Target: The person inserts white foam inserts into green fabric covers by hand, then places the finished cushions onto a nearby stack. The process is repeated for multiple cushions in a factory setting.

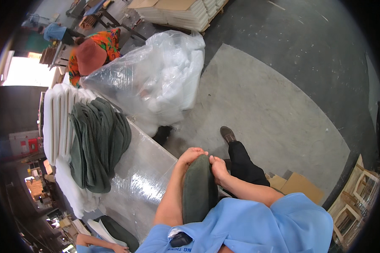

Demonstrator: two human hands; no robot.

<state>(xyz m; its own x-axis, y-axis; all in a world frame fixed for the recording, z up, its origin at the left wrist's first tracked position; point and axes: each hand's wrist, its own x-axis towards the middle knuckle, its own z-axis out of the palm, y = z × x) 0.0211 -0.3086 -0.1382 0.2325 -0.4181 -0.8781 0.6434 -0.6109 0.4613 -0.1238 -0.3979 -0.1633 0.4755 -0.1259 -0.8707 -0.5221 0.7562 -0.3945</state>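
Observation:
A long dark green fabric cushion [196, 189] lies against my front, its rounded end pointing away from me. At that far end my left hand [192, 156] is closed on the left edge, fingertips gripping the fabric. My right hand [218, 168] is closed on the right edge, its fingers close to those of the left. What lies inside the fabric is hidden. Left of my arms, a pile of folded dark green fabric covers [99, 143] rests on a shiny plastic-covered table [141, 168]. Folded white padding [59, 122] is stacked beside the covers.
Beyond the table stands a large clear plastic bag [164, 71] of white filling. A person in a red hat [90, 57] is behind it. At lower left, a co-worker's hand [116, 247] is near another green cover. Cardboard [302, 187] and wooden frames [352, 211] are at right.

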